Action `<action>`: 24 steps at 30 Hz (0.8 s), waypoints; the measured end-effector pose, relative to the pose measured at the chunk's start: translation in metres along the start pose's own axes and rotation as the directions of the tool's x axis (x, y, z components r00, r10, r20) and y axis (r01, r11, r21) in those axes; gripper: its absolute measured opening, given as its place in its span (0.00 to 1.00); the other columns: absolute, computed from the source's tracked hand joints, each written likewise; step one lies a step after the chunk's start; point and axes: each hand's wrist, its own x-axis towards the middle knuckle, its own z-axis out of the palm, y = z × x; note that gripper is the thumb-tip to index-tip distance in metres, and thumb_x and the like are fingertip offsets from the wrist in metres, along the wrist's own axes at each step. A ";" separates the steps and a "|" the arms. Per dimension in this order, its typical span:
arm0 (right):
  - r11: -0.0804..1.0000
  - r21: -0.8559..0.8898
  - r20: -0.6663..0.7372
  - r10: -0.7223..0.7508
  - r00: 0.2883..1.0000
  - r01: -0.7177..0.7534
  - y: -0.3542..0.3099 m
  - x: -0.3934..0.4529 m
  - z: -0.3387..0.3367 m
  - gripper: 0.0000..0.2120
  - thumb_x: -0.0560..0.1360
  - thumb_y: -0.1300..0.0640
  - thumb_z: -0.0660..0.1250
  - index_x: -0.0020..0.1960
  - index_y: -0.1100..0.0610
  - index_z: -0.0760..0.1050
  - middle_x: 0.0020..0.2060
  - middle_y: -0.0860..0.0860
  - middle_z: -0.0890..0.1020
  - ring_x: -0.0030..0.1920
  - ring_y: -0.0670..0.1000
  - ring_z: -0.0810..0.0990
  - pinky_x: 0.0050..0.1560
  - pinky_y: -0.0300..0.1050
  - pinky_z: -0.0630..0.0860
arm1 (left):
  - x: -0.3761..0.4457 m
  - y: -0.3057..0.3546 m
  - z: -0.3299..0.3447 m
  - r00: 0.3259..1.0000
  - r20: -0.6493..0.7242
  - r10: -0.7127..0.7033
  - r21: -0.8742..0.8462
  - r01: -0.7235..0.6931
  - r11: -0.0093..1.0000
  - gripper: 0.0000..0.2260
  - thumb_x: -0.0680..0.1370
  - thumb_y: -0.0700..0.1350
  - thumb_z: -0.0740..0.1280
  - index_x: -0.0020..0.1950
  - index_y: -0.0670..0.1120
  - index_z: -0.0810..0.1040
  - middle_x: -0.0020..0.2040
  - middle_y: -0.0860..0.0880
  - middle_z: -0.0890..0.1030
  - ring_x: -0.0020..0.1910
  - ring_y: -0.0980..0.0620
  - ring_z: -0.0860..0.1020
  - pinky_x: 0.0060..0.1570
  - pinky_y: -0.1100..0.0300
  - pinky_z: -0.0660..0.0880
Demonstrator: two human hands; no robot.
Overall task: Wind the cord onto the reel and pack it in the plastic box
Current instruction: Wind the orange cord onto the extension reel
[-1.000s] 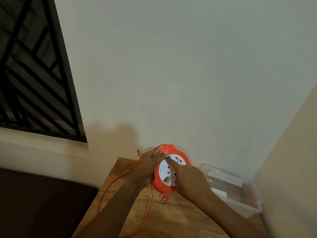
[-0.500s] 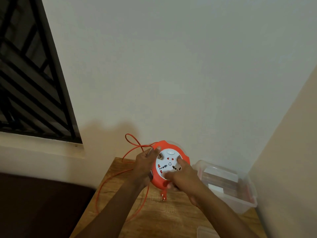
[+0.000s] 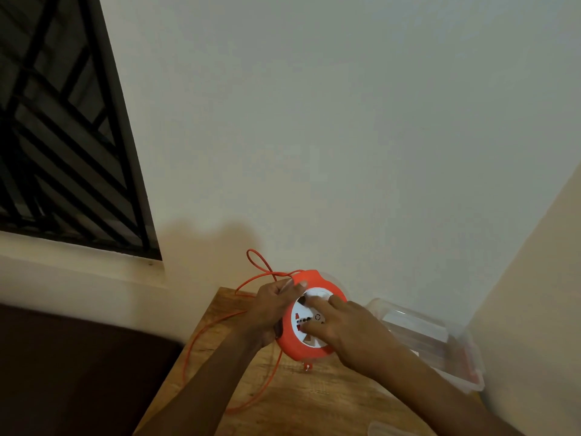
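Note:
An orange reel (image 3: 294, 346) with a white socket face is held just above the wooden table (image 3: 301, 398), near the wall. My left hand (image 3: 272, 309) grips the reel's left rim, with the orange cord (image 3: 201, 338) passing by its fingers. The cord loops up above that hand and trails down over the table's left edge. My right hand (image 3: 345, 325) rests on the white face, fingertips pressing it. A clear plastic box (image 3: 440, 338) stands open at the right, touching nothing. A small orange plug (image 3: 307, 366) hangs under the reel.
White walls meet in a corner behind and to the right of the table. A barred dark window (image 3: 63, 127) fills the upper left. A dark brown surface (image 3: 78, 372) lies left of the table. A clear lid edge (image 3: 390, 431) shows at the bottom.
My right hand has shifted around the white face, which has turned. The cord loop above my left hand rose, then stayed. The left hand's grip is unchanged.

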 end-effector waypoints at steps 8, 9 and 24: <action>0.997 -0.080 0.119 0.022 0.993 -0.012 0.002 0.004 0.006 0.25 0.75 0.52 0.71 0.70 0.48 0.70 0.78 0.55 0.55 0.72 0.64 0.64 0.66 0.63 0.71 | 0.006 0.003 0.000 1.000 0.015 -0.022 0.065 0.021 0.998 0.13 0.79 0.53 0.71 0.60 0.47 0.83 0.52 0.46 0.90 0.48 0.42 0.89 0.42 0.51 0.85; 0.994 -0.104 0.140 0.042 0.989 -0.027 0.001 0.003 0.009 0.26 0.75 0.52 0.71 0.71 0.48 0.69 0.78 0.55 0.54 0.72 0.65 0.63 0.67 0.64 0.69 | 0.007 0.003 0.001 0.999 0.020 -0.025 0.079 0.023 0.997 0.13 0.79 0.53 0.71 0.59 0.48 0.84 0.51 0.46 0.90 0.48 0.42 0.89 0.42 0.51 0.85; 0.506 0.624 0.295 0.553 0.779 -0.596 0.018 0.011 0.009 0.40 0.73 0.56 0.69 0.79 0.48 0.51 0.73 0.53 0.69 0.67 0.56 0.73 0.62 0.50 0.75 | 0.020 -0.006 0.033 0.992 -0.113 0.057 -0.084 -0.067 0.994 0.12 0.79 0.48 0.73 0.57 0.42 0.85 0.51 0.40 0.89 0.51 0.36 0.87 0.52 0.39 0.85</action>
